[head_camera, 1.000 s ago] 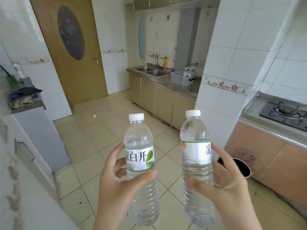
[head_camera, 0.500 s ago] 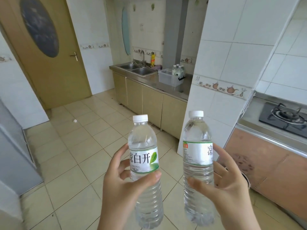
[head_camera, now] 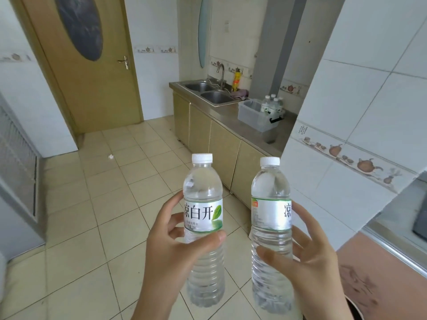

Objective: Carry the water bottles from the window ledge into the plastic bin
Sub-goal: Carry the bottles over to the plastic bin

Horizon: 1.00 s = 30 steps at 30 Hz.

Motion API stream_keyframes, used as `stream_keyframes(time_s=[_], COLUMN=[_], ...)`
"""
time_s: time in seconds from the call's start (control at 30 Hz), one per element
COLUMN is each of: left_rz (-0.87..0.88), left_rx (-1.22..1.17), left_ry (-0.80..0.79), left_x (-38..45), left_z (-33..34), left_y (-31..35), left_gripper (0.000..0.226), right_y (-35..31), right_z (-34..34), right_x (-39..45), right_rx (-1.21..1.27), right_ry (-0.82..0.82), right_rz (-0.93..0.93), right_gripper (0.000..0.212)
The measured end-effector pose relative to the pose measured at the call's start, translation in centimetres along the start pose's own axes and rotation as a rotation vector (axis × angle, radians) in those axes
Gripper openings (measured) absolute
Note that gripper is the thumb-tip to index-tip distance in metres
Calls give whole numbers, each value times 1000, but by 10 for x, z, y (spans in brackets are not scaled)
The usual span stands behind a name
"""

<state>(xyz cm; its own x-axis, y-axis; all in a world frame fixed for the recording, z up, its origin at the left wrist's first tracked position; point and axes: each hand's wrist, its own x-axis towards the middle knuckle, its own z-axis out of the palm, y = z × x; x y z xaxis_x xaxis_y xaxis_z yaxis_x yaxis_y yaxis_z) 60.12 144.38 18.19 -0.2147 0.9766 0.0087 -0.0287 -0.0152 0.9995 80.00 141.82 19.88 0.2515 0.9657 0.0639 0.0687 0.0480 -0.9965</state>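
Upright, one water bottle (head_camera: 203, 229) sits gripped in my left hand (head_camera: 172, 252), a second bottle (head_camera: 270, 232) in my right hand (head_camera: 312, 257), carried to avoid tipping. Ahead, the plastic bin (head_camera: 250, 114) waits on the counter (head_camera: 261, 137), just beside the sink (head_camera: 208, 92).

Both wrists cut off by bottom edge. Left grip (head_camera: 171, 255) hides lower label of left bottle (head_camera: 204, 229); right bottle (head_camera: 270, 232) label text runs out of sight. Bottles in plastic bin (head_camera: 250, 115): count unclear, partly hidden by tiled wall (head_camera: 351, 125). Stove (head_camera: 420, 225) cropped at right edge.
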Motion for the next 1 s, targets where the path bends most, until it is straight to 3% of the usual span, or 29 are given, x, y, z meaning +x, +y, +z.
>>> stream_keyframes(time_s=[0.2,0.57,1.0], left_rz=[7,34,38], left_rx=[45,85,87], left_ry=[-22,-141,-220], left_x=[102,333,538], left_z=[32,82,175], left_y=[-11,-3,-23], left_gripper=[89,90,86], right_y=[14,19,45], right_z=[14,78,85], right_x=[103,299,512], right_rx=[37,100,87], right_ry=[2,151,221], right_rz=[31,30,11], right_gripper=[87,92,86])
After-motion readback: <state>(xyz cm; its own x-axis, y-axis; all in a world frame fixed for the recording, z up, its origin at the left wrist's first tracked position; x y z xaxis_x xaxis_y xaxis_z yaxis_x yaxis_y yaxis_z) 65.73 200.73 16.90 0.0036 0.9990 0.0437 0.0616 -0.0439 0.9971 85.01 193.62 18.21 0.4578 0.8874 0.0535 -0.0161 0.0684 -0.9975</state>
